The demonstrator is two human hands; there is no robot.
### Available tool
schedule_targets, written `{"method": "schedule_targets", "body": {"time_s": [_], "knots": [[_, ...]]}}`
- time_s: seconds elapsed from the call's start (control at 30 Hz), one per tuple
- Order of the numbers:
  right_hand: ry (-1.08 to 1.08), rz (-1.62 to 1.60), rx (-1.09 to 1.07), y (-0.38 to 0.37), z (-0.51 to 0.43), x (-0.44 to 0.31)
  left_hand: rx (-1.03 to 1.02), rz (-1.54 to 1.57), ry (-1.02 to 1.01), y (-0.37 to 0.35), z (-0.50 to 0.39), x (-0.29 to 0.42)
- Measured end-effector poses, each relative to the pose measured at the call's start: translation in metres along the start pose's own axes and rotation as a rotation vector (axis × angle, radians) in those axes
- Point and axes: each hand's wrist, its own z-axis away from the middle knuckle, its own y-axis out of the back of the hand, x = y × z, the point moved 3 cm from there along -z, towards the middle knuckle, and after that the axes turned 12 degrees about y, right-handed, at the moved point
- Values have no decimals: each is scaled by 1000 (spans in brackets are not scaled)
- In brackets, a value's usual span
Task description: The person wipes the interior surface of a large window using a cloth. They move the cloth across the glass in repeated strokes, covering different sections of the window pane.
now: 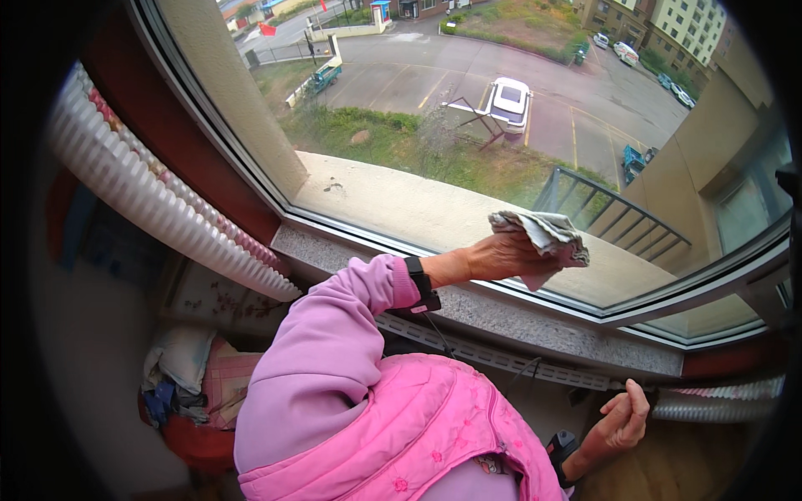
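Note:
My left hand (510, 255) grips a crumpled greyish cloth (545, 235) in front of the window pane (401, 147). Whether the whole cloth presses on the glass cannot be told. A black device is strapped around that wrist, at the cuff of the purple sleeve (313, 325). Lower right, my right hand (617, 416) hangs in the air with loosely bent fingers and nothing in it. It is nearest to the white perforated radiator (532, 363) under the sill. Another dark strapped device (562, 448) sits at its wrist.
A speckled stone sill (501, 313) runs beneath the metal window frame (604, 319). Gathered curtains hang at the left (182, 200) and right (720, 410). Folded bedding or clothes (188, 369) lie low on the left. Outside are a railing (614, 216) and a parked white car (509, 103).

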Motion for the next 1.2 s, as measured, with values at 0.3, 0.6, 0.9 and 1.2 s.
{"method": "schedule_targets", "body": {"time_s": [0.3, 0.6, 0.9, 1.2], "knots": [[65, -99, -55, -26, -14, 2, 86, -679, 255, 110, 49, -29], [131, -181, -41, -47, -22, -2, 456, -851, 613, 212, 87, -64], [174, -226, -69, -62, -30, -9, 1112, -385, 1071, 283, 191, -134], [185, -190, -65, -68, -33, -10, 1715, 324, 1498, 292, 347, -197]]}}
